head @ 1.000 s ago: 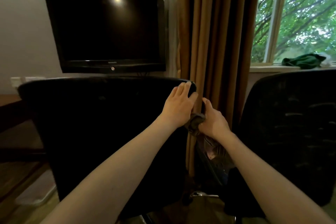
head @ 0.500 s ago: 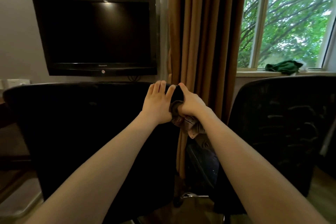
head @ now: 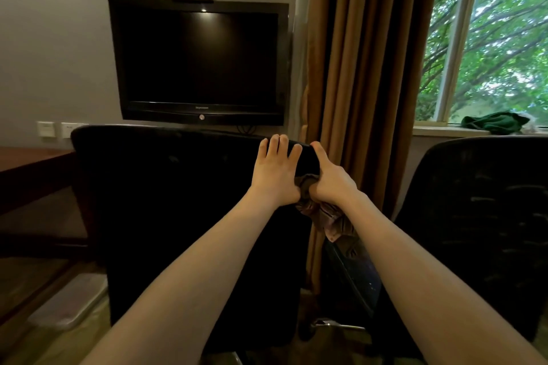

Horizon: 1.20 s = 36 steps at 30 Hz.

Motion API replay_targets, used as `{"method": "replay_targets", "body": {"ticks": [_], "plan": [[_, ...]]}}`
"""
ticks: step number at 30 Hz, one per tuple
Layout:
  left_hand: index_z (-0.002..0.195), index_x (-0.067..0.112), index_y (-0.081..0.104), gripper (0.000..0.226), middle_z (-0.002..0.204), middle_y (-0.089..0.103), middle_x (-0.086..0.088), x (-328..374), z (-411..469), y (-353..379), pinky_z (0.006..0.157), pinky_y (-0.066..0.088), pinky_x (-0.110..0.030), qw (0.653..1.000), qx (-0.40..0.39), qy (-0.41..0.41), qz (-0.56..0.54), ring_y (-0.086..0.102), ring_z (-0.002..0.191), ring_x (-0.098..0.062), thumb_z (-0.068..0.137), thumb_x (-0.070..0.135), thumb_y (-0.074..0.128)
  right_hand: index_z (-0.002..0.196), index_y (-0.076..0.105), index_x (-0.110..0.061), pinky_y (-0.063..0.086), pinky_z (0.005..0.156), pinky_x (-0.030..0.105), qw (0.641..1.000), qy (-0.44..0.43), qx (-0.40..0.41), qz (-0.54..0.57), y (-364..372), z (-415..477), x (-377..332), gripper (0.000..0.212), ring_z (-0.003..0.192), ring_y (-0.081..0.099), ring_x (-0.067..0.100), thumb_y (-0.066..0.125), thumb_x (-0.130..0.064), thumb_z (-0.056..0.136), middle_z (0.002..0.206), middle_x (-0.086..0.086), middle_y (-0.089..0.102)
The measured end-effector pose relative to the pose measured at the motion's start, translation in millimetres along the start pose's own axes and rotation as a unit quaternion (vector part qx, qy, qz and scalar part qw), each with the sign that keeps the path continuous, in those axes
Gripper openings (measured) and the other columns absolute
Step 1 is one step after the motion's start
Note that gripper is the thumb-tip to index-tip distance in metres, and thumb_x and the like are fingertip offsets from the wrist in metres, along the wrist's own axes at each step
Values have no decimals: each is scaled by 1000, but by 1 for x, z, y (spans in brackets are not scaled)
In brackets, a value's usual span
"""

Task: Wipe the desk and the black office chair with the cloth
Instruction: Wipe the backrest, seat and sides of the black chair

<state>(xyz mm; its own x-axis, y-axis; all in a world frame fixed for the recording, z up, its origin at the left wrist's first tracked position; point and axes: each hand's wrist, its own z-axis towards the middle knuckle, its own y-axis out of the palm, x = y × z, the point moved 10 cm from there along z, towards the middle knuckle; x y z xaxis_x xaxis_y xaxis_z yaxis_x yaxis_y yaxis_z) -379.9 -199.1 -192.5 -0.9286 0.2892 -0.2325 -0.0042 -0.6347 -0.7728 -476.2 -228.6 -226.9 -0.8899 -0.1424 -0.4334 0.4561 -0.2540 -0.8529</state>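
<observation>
A black office chair (head: 166, 201) stands in front of me, its backrest facing me. My left hand (head: 274, 172) lies flat with straight fingers on the backrest's upper right corner. Beside it my right hand (head: 329, 179) grips a grey-brown cloth (head: 323, 216) against the chair's right edge, thumb up on the top rim. The loose end of the cloth hangs down below my wrist. The dark wooden desk (head: 26, 163) shows at the left behind the chair.
A second black chair (head: 480, 231) stands close on the right. A wall-mounted television (head: 198, 62) hangs behind the chair, brown curtains (head: 355, 68) beside it. A green cloth (head: 492, 121) lies on the window sill. A pale tray (head: 68, 302) sits on the floor at left.
My right hand with the cloth rose along the chair's right edge to the top corner. The left hand stayed on the backrest. My view shifted to the left.
</observation>
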Motion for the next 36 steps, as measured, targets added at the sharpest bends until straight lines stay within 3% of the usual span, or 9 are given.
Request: {"method": "replay_targets", "body": {"ticks": [5, 11, 16, 19, 23, 31, 36], "plan": [[141, 13, 21, 78, 149, 14, -17, -13, -13, -3, 116, 6, -46, 1000, -7, -10, 5, 9, 140, -35, 77, 37, 59, 148, -11, -35, 50, 62, 36, 1000, 2, -10, 7, 4, -14, -17, 91, 64, 56, 22, 53, -11, 87, 90, 12, 60], [141, 14, 21, 70, 146, 22, -16, -22, -12, -15, 115, 10, -48, 1000, -4, -24, 1, 19, 136, -35, 82, 33, 55, 147, -12, -38, 45, 56, 34, 999, -9, -30, -10, 5, -17, -29, 93, 59, 52, 20, 52, -10, 86, 79, 8, 54], [142, 12, 21, 69, 144, 26, -19, -22, -7, -37, 113, 15, -49, 999, -8, -43, -15, 25, 134, -36, 84, 29, 54, 149, -5, -39, 49, 58, 35, 996, -26, -18, -77, -18, -33, -24, 92, 67, 58, 22, 56, -13, 85, 83, 8, 58], [139, 10, 25, 64, 142, 30, -18, -7, 2, -41, 111, 22, -47, 1000, 2, -16, -24, 30, 131, -36, 85, 28, 55, 150, -3, -33, 43, 49, 28, 998, 0, 46, -47, -44, -46, 5, 94, 62, 56, 17, 60, -12, 83, 77, 4, 57], [137, 10, 28, 58, 140, 33, -17, 43, 15, -41, 108, 26, -44, 998, 0, 25, -64, 32, 130, -35, 87, 25, 52, 151, 3, -28, 45, 56, 29, 989, 57, 131, -37, -97, -61, 48, 94, 63, 53, 16, 62, -14, 79, 78, 2, 56], [134, 9, 35, 49, 131, 45, -12, 168, 48, -45, 99, 36, -39, 979, 42, 152, -126, 42, 122, -30, 90, 26, 50, 150, -10, -27, 36, 45, 26, 968, 148, 71, -188, -150, -79, 145, 101, 58, 51, 17, 61, -16, 79, 70, 2, 51], [134, 11, 37, 40, 134, 45, -9, 205, 90, -26, 99, 35, -38, 966, 10, 126, -227, 42, 123, -27, 97, 26, 42, 150, -12, -28, 39, 46, 27, 954, 226, 79, -181, -188, -85, 218, 101, 57, 53, 20, 60, -16, 80, 70, 5, 55]]}}
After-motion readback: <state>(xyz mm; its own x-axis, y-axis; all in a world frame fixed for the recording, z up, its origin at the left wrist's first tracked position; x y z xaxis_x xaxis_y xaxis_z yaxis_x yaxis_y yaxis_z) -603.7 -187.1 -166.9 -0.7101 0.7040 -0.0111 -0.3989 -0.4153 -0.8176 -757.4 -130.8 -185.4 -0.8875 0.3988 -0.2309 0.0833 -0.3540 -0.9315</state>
